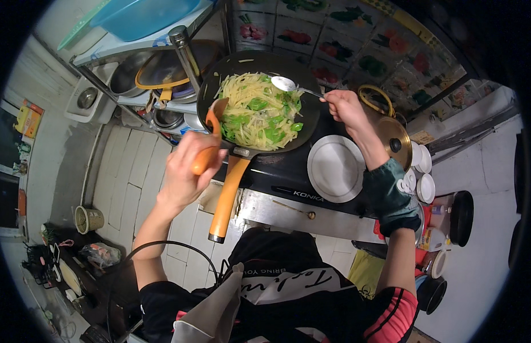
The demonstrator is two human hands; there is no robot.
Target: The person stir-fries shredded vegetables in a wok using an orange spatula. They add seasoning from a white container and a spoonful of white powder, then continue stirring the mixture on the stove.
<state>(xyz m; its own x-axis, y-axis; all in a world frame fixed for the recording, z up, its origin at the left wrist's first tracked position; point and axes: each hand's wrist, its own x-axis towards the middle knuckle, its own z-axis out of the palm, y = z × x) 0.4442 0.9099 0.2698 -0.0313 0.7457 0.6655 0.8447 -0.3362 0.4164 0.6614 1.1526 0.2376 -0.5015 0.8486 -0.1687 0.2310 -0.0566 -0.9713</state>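
A dark frying pan with an orange handle stands on a black gas stove. It holds pale shredded strips, which look like potato, mixed with green pepper pieces. My left hand grips the orange handle of a spatula, whose blade rests at the pan's left inner side. Between the fingers of my right hand is the thin handle of a metal spoon; its bowl, with something white in it, is over the far part of the food. A white plate lies on the stove below my right forearm.
Right of the plate are a lidded gold-coloured pot, small white bowls and bottles. A small ladle lies on the metal counter edge. At the left stands a metal shelf with pans and lids; a tiled wall rises behind the stove.
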